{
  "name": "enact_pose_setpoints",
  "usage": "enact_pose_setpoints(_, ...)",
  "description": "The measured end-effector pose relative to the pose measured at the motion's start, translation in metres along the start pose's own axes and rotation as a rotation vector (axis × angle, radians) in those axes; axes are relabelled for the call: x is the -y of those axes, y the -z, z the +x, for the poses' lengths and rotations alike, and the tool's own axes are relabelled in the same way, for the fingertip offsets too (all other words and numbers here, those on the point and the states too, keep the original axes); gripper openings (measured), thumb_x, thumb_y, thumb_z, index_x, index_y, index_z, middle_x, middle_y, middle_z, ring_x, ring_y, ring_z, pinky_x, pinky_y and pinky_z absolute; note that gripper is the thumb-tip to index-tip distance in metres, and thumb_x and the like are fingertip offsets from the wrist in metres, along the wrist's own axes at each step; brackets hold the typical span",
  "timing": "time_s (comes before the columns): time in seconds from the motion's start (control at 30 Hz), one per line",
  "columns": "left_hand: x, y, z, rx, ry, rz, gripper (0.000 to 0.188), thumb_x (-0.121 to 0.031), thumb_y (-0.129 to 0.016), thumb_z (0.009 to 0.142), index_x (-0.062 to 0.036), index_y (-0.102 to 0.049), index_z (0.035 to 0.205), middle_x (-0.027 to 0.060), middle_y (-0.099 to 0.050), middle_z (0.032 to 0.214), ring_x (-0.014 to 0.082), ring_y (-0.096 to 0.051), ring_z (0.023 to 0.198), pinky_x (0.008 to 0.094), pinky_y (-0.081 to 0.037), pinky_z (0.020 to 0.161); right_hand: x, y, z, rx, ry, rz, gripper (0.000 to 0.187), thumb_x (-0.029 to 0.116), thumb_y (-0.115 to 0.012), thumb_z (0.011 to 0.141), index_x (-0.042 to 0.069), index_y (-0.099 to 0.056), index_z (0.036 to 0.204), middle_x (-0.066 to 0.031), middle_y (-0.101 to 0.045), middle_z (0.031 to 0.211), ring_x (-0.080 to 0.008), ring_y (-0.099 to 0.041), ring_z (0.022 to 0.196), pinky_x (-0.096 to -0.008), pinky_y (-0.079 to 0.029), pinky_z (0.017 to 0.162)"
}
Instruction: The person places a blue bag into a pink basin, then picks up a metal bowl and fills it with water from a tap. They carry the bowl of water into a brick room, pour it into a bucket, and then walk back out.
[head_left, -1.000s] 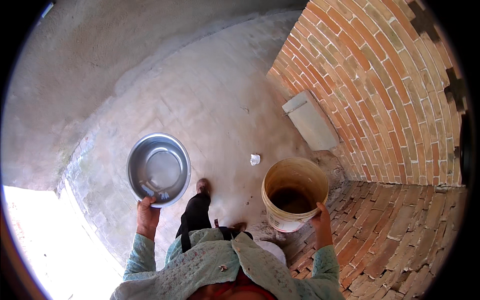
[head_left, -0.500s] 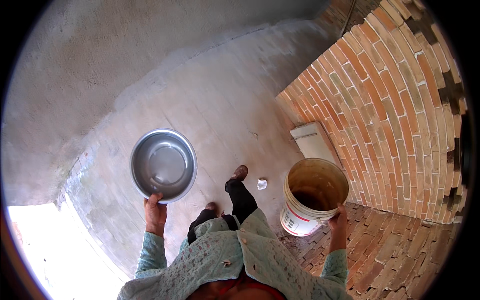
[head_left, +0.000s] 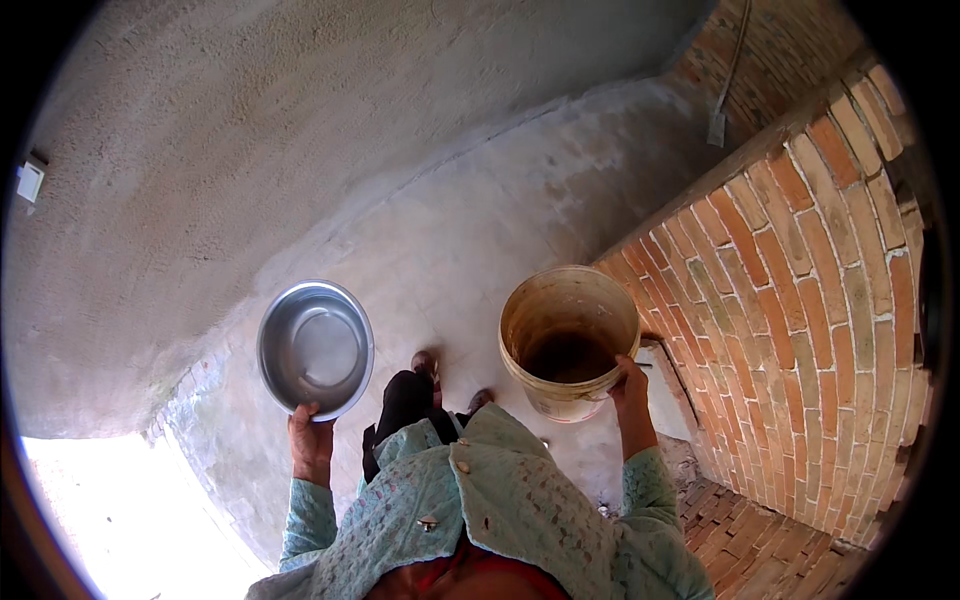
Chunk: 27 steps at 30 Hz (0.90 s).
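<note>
A round, shiny metal basin point(head_left: 328, 352) is in my left hand point(head_left: 311, 440), which grips its near rim, thumb on top. The basin's inside faces up and holds nothing that I can make out. At the right, my right hand point(head_left: 630, 388) is closed on the rim of a white plastic bucket point(head_left: 560, 405). The bucket's inner wall is stained brown, and its bottom looks dark; I cannot tell what lies in it. Both things are held out in front of me, well apart from each other.
An orange brick wall point(head_left: 790, 290) rises on the right, with a pale slab point(head_left: 668, 400) at its foot. A grey plastered wall point(head_left: 250, 120) runs along the left. Bright light fills a doorway point(head_left: 110, 510) at lower left. Beyond is a concrete floor point(head_left: 450, 240); a long-handled tool point(head_left: 728, 90) leans far right.
I have stepped forward, with the other foot now in front. The bucket has swung inward and farther ahead of me. The small white scrap on the floor is no longer plainly visible.
</note>
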<state>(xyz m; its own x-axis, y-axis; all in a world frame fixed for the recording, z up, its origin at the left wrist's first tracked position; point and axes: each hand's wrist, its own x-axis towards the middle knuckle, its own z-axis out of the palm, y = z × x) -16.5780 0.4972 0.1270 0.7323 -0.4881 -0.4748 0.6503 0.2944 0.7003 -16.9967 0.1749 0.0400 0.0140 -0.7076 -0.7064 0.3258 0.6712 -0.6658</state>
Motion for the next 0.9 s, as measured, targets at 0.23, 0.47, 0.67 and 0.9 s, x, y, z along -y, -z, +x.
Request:
enact_pose_setpoints(0.23, 0.003, -0.069, 0.139, 0.089, 0.034, 0.019, 0.045, -0.001, -0.054, 0.069, -0.0014, -0.046, 0.114, 0.007, -0.052, 0.11, 0.0216, -0.051, 0.101, 0.0385, -0.04, 0.091, 0.065, -0.145, 0.075, 0.089, 0.057, 0.107, 0.039, 0.011, -0.061, 0.07, 0.0, -0.048, 0.106, -0.0119, -0.054, 0.102, -0.0265, -0.055, 0.092, -0.0404, -0.048, 0.076)
enact_pose_setpoints(0.47, -0.004, -0.151, 0.261, 0.116, 0.104, 0.093, 0.044, 0.001, -0.053, 0.068, -0.0015, -0.048, 0.112, 0.0062, -0.053, 0.106, 0.0185, -0.05, 0.098, 0.0355, -0.037, 0.092, 0.132, -0.239, 0.124, 0.036, 0.143, 0.246, 0.042, 0.013, -0.058, 0.075, -0.001, -0.046, 0.111, -0.0133, -0.05, 0.115, -0.0265, -0.051, 0.102, -0.04, -0.044, 0.085)
enact_pose_setpoints(0.67, 0.003, -0.249, 0.33, 0.184, 0.116, 0.177, 0.043, 0.0, -0.053, 0.068, 0.0, -0.048, 0.11, 0.0063, -0.053, 0.106, 0.0183, -0.05, 0.098, 0.0346, -0.038, 0.091, 0.171, -0.259, 0.208, 0.035, 0.138, 0.391, 0.041, 0.016, -0.058, 0.074, 0.002, -0.046, 0.111, -0.0124, -0.051, 0.115, -0.0267, -0.049, 0.105, -0.0405, -0.041, 0.09)
enact_pose_setpoints(0.9, 0.036, -0.378, 0.366, 0.186, 0.162, 0.149, 0.045, -0.002, -0.054, 0.067, 0.0018, -0.047, 0.111, 0.0086, -0.053, 0.108, 0.0209, -0.051, 0.097, 0.0374, -0.041, 0.088, 0.243, -0.293, 0.32, -0.141, 0.131, 0.459, 0.037, 0.013, -0.062, 0.07, 0.004, -0.049, 0.104, -0.0097, -0.053, 0.107, -0.0271, -0.051, 0.098, -0.0424, -0.045, 0.082)
